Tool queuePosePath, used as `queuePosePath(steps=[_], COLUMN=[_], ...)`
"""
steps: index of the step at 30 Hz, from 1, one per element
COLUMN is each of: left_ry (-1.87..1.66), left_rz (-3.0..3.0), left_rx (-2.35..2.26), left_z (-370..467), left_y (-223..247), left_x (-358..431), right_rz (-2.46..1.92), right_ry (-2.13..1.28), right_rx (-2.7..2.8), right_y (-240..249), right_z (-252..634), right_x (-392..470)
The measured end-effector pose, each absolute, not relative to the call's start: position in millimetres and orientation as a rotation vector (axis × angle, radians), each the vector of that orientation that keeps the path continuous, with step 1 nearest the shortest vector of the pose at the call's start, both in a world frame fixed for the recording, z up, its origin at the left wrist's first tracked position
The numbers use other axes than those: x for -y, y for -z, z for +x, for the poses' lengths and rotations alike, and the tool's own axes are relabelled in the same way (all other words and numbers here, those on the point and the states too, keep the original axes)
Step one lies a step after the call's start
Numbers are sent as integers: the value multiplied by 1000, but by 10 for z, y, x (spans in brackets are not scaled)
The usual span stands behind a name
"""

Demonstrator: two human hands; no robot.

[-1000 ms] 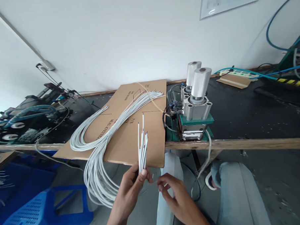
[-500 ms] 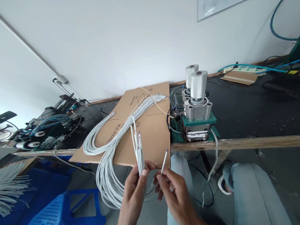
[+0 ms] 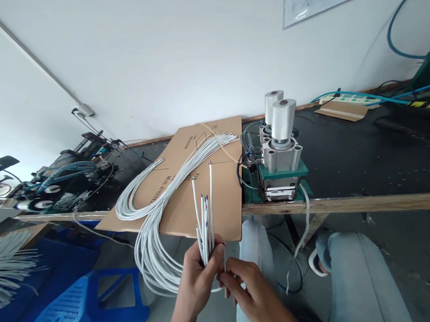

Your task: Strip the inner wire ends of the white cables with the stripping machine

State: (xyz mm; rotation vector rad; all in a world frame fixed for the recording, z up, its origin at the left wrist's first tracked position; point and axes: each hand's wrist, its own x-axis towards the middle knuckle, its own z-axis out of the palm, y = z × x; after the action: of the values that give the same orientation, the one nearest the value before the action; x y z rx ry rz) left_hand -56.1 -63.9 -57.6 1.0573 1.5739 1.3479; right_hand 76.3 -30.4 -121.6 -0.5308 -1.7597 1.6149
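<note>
My left hand (image 3: 198, 281) is closed round several white cable ends (image 3: 204, 227) that stand up in a loose fan, with dark or coloured tips. Just right of it, my right hand (image 3: 248, 288) pinches a single white cable (image 3: 225, 258) close to the left thumb. The right fingers partly hide that cable. A thick bundle of white cables (image 3: 154, 253) hangs over the front edge of a cardboard sheet (image 3: 223, 204) and curves toward my hands. Farther up, more of its length lies across the cardboard.
Right of the cardboard stands a pneumatic press fixture (image 3: 281, 157) with two metal cylinders on the black bench (image 3: 361, 158). A blue plastic stool (image 3: 119, 313) is below left, near other white cables (image 3: 7, 266). At far left, a machine with hoses (image 3: 68, 173) sits on the bench.
The cable in my right hand has dropped from standing tall to low beside the left thumb. My left hand has shifted slightly right, and another cable end now rises tall from its bundle.
</note>
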Motion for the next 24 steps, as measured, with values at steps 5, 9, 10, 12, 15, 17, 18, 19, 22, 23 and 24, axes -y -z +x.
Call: queuePosePath(steps=[5, 9, 10, 12, 15, 17, 18, 19, 22, 23, 24], left_ry=[-1305, -1282, -1281, -1262, -1191, -1162, -1155, -1153, -1130, -1119, -1106], left_rz=[1173, 1169, 1166, 1183, 1264, 1308, 1323, 1337, 1398, 1421, 1443], left_rx=[-1627, -1633, -1649, -1678, -1699, -1712, -1718, -1724, -1746, -1752, -1755], left_z=[-533, -531, -540, -564, -593, -600, -601, -601, -595, -593, -590], left_y=[558, 568, 576, 585, 572, 547, 533, 519, 484, 473, 461], left_x=[602, 582, 582, 587, 592, 585, 578, 568, 535, 524, 514], right_rz=[-618, -617, -612, -607, -607, -611, -605, -598, -581, -582, -587], right_ry=[-1441, -1340, -1313, -1257, -1222, -1234, -1244, -1255, -1307, -1326, -1339], right_rx=[1582, 1599, 1619, 1660, 1715, 1745, 1764, 1784, 1839, 1847, 1848], right_y=[1081, 1072, 1076, 1076, 1051, 1029, 1017, 1006, 972, 961, 951], right_z=[788, 778, 781, 796, 841, 882, 903, 925, 976, 986, 991], right_x=[245, 198, 189, 175, 158, 143, 135, 126, 103, 97, 93])
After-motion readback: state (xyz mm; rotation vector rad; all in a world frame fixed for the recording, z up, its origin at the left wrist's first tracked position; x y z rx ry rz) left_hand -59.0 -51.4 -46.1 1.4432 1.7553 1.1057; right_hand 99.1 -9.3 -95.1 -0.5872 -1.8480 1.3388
